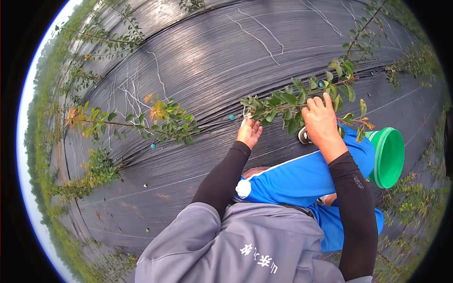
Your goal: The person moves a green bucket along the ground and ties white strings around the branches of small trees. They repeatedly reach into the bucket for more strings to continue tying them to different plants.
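Green leafy branch [288,99] lies against the right grip [323,123], curled at its leaves, and reaches the left grip [250,133], half curled beside white string [245,112] — I cannot tell whether either has hold of anything — with a green bucket [377,158] right of the right grip

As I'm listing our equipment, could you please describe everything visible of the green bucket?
The green bucket looks plastic, with a thick rim and round, open mouth; no contents show. It appears set on black sheeting beside the blue trousers; whether they touch, or it is tipped, is unclear. Neither the left hand nor the right hand touches it.
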### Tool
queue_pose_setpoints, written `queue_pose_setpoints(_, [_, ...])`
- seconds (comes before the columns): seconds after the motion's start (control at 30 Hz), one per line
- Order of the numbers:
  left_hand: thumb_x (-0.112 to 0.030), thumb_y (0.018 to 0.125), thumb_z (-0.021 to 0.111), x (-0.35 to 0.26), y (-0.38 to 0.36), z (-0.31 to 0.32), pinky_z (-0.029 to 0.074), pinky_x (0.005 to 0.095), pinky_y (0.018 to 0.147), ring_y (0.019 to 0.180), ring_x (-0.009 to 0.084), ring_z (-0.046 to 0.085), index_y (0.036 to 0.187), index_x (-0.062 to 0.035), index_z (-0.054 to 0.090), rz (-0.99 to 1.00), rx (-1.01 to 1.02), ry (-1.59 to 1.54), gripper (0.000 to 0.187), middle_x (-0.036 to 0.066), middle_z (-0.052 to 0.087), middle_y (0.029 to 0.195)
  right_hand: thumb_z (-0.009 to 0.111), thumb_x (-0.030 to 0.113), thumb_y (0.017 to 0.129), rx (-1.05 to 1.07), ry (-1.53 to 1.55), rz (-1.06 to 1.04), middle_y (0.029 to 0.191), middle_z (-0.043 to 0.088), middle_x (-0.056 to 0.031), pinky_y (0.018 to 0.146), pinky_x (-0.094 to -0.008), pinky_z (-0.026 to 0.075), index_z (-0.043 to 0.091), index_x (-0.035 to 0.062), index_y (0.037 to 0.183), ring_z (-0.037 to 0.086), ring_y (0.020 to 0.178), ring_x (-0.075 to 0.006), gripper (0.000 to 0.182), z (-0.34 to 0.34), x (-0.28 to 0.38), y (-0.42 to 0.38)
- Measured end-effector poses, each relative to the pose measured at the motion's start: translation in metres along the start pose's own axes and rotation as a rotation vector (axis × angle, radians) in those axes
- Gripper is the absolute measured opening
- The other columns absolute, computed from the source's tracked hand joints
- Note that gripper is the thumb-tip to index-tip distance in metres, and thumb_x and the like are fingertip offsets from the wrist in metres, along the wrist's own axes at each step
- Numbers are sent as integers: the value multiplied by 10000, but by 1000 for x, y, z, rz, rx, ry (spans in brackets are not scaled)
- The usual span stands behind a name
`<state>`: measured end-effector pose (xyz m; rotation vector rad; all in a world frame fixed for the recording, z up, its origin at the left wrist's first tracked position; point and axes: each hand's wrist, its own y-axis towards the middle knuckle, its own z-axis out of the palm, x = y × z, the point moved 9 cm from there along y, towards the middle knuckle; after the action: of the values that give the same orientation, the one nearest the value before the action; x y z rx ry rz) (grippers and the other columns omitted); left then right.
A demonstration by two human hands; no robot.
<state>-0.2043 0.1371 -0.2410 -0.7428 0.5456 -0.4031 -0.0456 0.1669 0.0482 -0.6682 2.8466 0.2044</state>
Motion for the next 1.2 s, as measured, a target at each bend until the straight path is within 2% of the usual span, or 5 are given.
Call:
queue_pose_setpoints(0.4, [-280, 885, 613, -3, -6, -7, 480, 310, 702, 740, 99, 523, 1005, -206, 514, -34, 50, 135, 172, -51, 533, 837, 549, 113, 754, 13, 54, 25, 846, 584, -75, 1034, -475, 283, 671, 63, 757, 539, 943, -238, 132, 1, -2, -3])
queue_pose_setpoints(0.67, [-203, 901, 511, -29, -4, -29, 421, 259, 513, 573, 98, 482, 816, -106, 527, 13, 150, 1088, 130, -21, 516, 708, 554, 111, 762, -15, 44, 24, 832, 592, -75, 1027, -467, 295, 665, 62, 731, 540, 924, -239, 125, -1, 0, -1])
queue_pose_setpoints(0.87, [-176, 829, 518, -66, -16, -33, 437, 259, 512, 610, 107, 521, 838, -84, 547, 31, -77, 783, 97, 15, 560, 754, 551, 105, 771, -37, 43, 26, 820, 590, -72, 1020, -462, 303, 663, 62, 716, 542, 908, -237, 131, -4, 0, 1])
queue_pose_setpoints(1.07, [-166, 845, 523, -103, 4, 4, 459, 241, 510, 624, 73, 524, 903, -94, 570, 251, 1, 770, 104, 10, 583, 770, 557, 108, 760, -40, 45, 25, 802, 584, -69, 1018, -459, 302, 663, 68, 705, 544, 897, -236, 126, -3, 0, 1])
queue_pose_setpoints(1.2, [-167, 805, 524, -101, 31, 17, 445, 270, 456, 583, 110, 536, 844, -57, 565, 94, 33, 1193, 123, 33, 584, 720, 562, 125, 739, -21, 34, 37, 794, 586, -68, 1015, -463, 298, 667, 80, 694, 547, 879, -236, 123, -2, -2, 2])
